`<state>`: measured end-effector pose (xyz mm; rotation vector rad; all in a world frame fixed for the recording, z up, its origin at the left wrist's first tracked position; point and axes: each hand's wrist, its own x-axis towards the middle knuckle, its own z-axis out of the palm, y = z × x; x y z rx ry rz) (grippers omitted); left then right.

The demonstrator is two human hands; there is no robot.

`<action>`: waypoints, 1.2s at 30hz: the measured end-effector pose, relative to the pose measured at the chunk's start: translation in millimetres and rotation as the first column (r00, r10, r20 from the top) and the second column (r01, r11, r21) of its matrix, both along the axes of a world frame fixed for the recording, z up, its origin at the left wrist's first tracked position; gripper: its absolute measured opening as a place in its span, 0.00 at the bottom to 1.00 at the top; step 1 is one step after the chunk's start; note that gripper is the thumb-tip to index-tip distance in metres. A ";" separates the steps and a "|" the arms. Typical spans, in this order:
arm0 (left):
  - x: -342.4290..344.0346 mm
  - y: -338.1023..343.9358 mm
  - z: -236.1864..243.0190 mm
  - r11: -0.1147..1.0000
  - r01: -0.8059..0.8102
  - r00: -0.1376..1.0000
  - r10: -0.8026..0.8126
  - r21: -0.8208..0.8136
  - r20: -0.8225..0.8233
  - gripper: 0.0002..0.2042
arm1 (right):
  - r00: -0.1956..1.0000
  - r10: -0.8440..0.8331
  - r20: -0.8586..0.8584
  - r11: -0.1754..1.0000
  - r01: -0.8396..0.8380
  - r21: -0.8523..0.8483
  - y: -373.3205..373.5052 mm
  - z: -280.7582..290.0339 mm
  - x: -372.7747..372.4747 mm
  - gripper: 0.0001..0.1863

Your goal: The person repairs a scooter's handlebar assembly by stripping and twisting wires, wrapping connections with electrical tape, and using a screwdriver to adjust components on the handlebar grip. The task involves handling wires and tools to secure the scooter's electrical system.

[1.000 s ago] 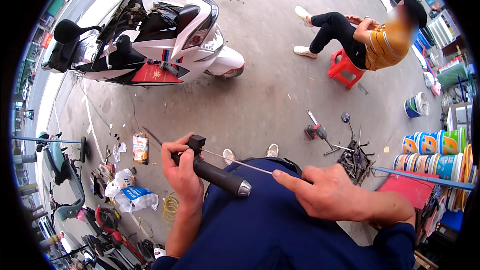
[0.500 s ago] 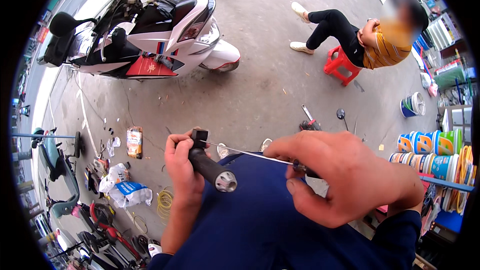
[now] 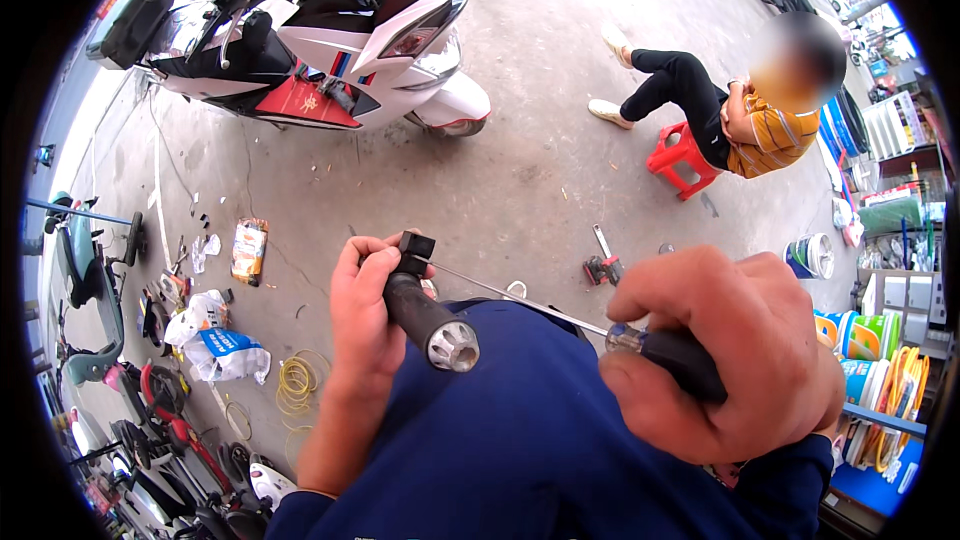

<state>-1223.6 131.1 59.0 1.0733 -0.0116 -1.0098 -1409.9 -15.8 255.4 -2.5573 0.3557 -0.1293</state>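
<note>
Held upright in front of my torso, my left hand (image 3: 362, 305) is closed round a black handlebar grip (image 3: 412, 312) with a silver, slotted end cap (image 3: 453, 346) facing me. At the grip's far end sits a square black block (image 3: 417, 246), my fingers against it. My right hand (image 3: 735, 340) is closed on a screwdriver (image 3: 685, 360) with a black handle and a clear collar. Its thin metal shaft slants left to the block, the tip at the block's right side. Whether the tip is inside a screw is too small to tell.
A white and black scooter (image 3: 400, 60) stands beyond my hands. A person (image 3: 770, 130) sits on a red stool (image 3: 682, 165) at far right. Pliers-like tools (image 3: 603, 265), a plastic bag (image 3: 225, 345) and coiled yellow cable (image 3: 297, 385) lie on the ground. Paint buckets (image 3: 858, 335) stand right.
My right hand has turned and shifted slightly right, so more of the screwdriver handle shows. The left hand keeps its hold on the grip, and the whole view has shifted a little.
</note>
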 end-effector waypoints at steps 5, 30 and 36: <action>1.2 7.1 1.4 0.999 -0.035 0.999 0.035 -0.007 0.001 0.04 | 0.997 -0.046 0.065 0.997 0.049 -0.055 4.2 -8.9 -1.7 0.09; 2.7 8.1 -3.3 1.000 -0.007 1.000 0.007 -0.012 0.021 0.05 | 0.991 0.131 0.015 0.988 -0.129 -0.087 -0.8 -6.5 -0.6 0.12; 2.9 6.2 -8.9 1.000 -0.021 0.999 0.020 0.016 0.046 0.05 | 0.996 0.072 -0.053 0.994 -0.076 -0.073 -10.1 -11.3 4.1 0.12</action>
